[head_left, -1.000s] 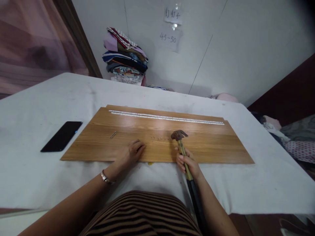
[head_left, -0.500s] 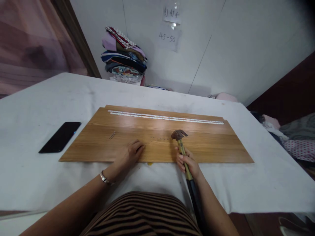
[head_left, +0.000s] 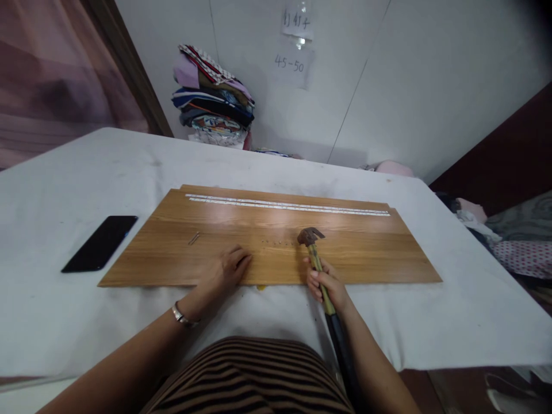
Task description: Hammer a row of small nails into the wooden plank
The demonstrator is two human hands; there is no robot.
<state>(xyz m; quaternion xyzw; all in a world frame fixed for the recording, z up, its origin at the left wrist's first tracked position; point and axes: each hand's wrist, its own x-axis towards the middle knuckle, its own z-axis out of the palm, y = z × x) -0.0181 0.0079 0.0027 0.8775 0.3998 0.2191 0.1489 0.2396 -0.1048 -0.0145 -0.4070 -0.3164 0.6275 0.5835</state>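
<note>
A brown wooden board [head_left: 362, 253] lies across the table in front of me. My left hand [head_left: 235, 264] rests on its near part, fingers curled together and nothing visible in them. My right hand [head_left: 325, 282] is wrapped round the handle of a claw hammer [head_left: 314, 253] with a rusty head and a dark lower grip. The hammer's head is low over the middle of the board; I cannot tell if it touches. Just left of the head runs a row of several small nail heads or marks [head_left: 279, 242]. A few loose nails [head_left: 194, 238] lie farther left.
Two white measuring strips [head_left: 284, 206] run along the board's far side. A black phone [head_left: 101, 244] lies left of the board on the white tablecloth [head_left: 129, 167]. Folded clothes [head_left: 215, 92] are stacked by the wall, and paper notes [head_left: 293, 66] hang there.
The whole view has shifted slightly, so everything appears a little farther left. Both hands and the hammer keep their places relative to the board.
</note>
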